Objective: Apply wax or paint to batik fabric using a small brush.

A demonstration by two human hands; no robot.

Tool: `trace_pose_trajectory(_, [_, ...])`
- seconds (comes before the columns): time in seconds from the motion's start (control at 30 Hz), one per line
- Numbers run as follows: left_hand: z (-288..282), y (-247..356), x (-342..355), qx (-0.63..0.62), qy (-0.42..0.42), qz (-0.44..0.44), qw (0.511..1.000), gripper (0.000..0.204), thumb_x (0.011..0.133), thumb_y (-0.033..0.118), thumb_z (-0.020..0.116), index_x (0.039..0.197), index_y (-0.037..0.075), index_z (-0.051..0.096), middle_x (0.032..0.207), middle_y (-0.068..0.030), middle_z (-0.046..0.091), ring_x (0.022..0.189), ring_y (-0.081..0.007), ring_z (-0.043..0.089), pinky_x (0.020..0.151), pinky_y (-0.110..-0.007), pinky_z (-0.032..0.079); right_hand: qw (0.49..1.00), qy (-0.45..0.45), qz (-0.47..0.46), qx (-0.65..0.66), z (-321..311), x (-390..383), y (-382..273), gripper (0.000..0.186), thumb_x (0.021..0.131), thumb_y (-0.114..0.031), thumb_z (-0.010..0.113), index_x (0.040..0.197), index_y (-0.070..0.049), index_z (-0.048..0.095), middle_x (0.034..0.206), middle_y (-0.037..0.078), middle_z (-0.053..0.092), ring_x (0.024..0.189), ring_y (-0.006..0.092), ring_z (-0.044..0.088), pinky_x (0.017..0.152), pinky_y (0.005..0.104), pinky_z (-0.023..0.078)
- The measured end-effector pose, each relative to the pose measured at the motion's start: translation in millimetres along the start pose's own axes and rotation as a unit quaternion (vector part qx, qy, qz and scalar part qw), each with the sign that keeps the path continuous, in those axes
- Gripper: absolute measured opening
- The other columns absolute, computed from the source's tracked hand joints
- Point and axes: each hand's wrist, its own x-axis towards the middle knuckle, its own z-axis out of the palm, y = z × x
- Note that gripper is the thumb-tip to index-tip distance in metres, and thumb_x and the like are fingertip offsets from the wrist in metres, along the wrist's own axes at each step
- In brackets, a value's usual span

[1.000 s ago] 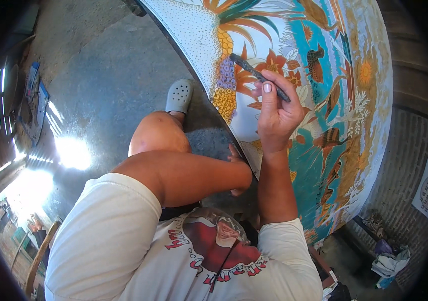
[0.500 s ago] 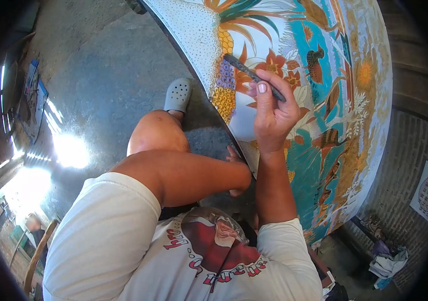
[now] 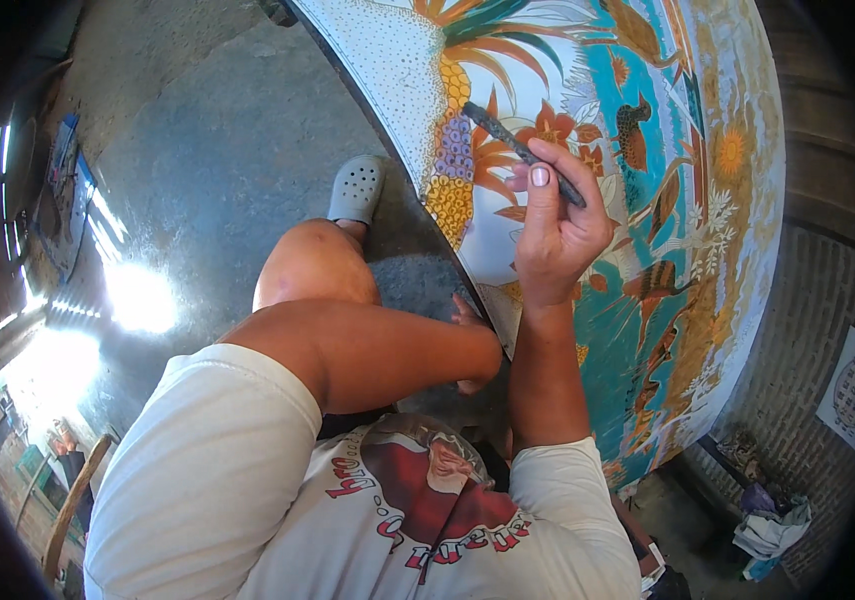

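– Where's the dark, slender, stick-like tool (image 3: 509, 141)?
– At the bare right hand's (image 3: 559, 228) eleven o'clock, pinched; long axis ten to four, tip over the multicoloured painted sheet (image 3: 382, 65).
– The left hand (image 3: 478, 348)?
– Farther, at seven; can't tell its grip.

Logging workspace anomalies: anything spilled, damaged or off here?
Nothing stands out as spilled or damaged. The painted panel shows no visible tear; the dark tool sits in the right hand, tip at the purple and yellow motif. White patches on the floor look like sunlight glare.
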Motion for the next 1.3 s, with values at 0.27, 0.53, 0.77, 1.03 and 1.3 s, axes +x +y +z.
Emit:
trace_pose_trajectory(0.27, [-4,-2,-10,0.007,-0.018,-0.003,1.0,0.081,0.092,0.058,0.062,0.157,0.015,0.042,0.16,-0.0221,0.04,0.149,-0.0462,0.033,0.113,-0.082,0.015,0.999,-0.021,0.018,0.025,10,4,4,0.019,0.099,0.003,0.063,0.116,0.006,0.069,0.095,0.01,0.073,0.081,0.0127,0.071,0.073,0.0251,0.059])
trace_pose_trajectory(0.53, [-1,3,11,0.001,-0.019,-0.005,1.0,0.081,0.092,0.059,0.061,0.158,0.016,0.041,0.159,-0.0203,0.041,0.149,-0.0436,0.033,0.114,-0.081,0.015,1.0,-0.005,0.007,0.026,5,7,5,0.018,0.1,0.001,0.063,0.117,0.007,0.069,0.098,0.01,0.072,0.081,0.0121,0.07,0.073,0.0251,0.058])
trace_pose_trajectory(0.77, [0,6,25,-0.002,-0.021,-0.007,1.0,0.081,0.092,0.06,0.06,0.158,0.018,0.04,0.159,-0.0188,0.042,0.149,-0.0414,0.033,0.115,-0.08,0.014,1.0,-0.003,-0.023,0.006,10,10,7,0.017,0.099,0.001,0.064,0.115,0.006,0.069,0.097,0.011,0.072,0.081,0.0122,0.07,0.07,0.025,0.057])
trace_pose_trajectory(1.03, [2,9,37,-0.005,-0.026,-0.016,1.0,0.08,0.093,0.061,0.059,0.159,0.019,0.04,0.158,-0.0171,0.043,0.149,-0.0388,0.033,0.116,-0.078,0.014,1.0,0.02,-0.011,0.005,11,12,7,0.016,0.099,-0.001,0.066,0.113,0.004,0.071,0.092,0.007,0.072,0.078,0.0113,0.069,0.069,0.0252,0.056])
trace_pose_trajectory(1.3, [2,13,50,-0.002,-0.04,-0.033,0.999,0.08,0.093,0.063,0.058,0.159,0.02,0.039,0.157,-0.0154,0.043,0.149,-0.0363,0.033,0.118,-0.077,0.013,1.0,0.01,-0.018,0.0,12,18,9,0.017,0.099,0.0,0.065,0.115,0.004,0.071,0.093,0.007,0.072,0.078,0.0108,0.069,0.068,0.0257,0.056])
